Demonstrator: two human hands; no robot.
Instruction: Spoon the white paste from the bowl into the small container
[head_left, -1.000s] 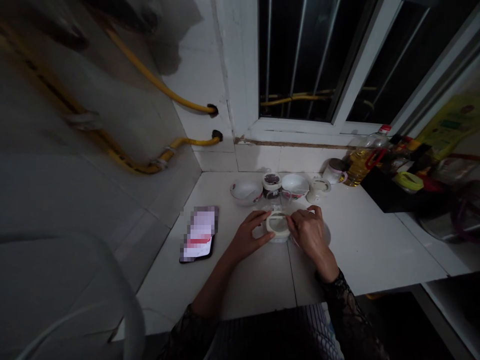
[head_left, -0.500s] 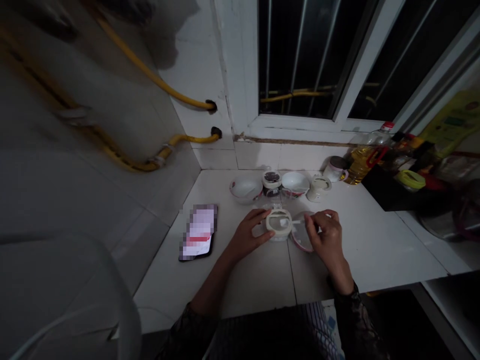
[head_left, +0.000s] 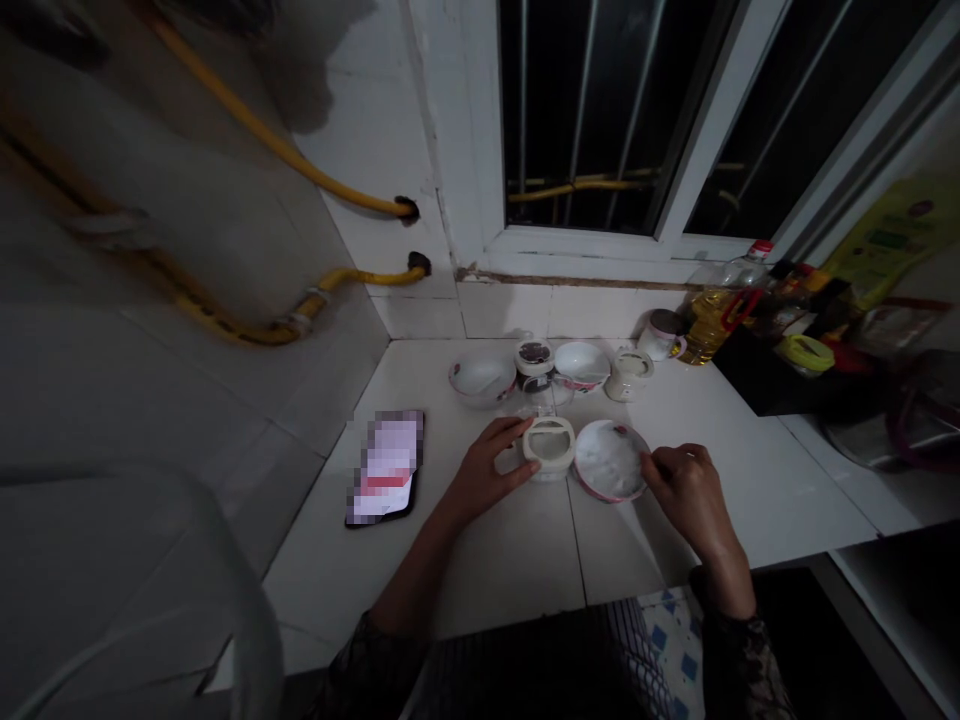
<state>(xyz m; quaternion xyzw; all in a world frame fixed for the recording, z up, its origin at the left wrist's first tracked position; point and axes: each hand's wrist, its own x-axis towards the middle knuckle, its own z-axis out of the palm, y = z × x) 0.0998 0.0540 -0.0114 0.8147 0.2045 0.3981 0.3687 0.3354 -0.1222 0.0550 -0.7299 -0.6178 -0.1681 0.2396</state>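
My left hand (head_left: pixel 495 467) steadies a small seasoning jar (head_left: pixel 549 446) with a cream rim, thumb and fingers closed on its left side. The jar's clear lid (head_left: pixel 546 388) is flipped up at the back. Right beside the jar stands a bowl (head_left: pixel 609 497) with a pinkish edge, holding white powder (head_left: pixel 609 455). My right hand (head_left: pixel 679 490) is pinched at the bowl's right rim. It held a small white spoon half a second ago; against the powder the spoon cannot be made out clearly.
Behind my hands stand two bowls (head_left: pixel 482 380), a dark-filled jar (head_left: pixel 534 358), a pale jar (head_left: pixel 630 374) and a mug (head_left: pixel 663 336). A phone (head_left: pixel 386 465) lies at the left. An oil bottle (head_left: pixel 720 310) and a black box (head_left: pixel 757 375) occupy the back right.
My right hand has moved right and slightly down, taking the spoon from over the jar toward the bowl's right side. My left hand keeps its hold. The view has shifted slightly.
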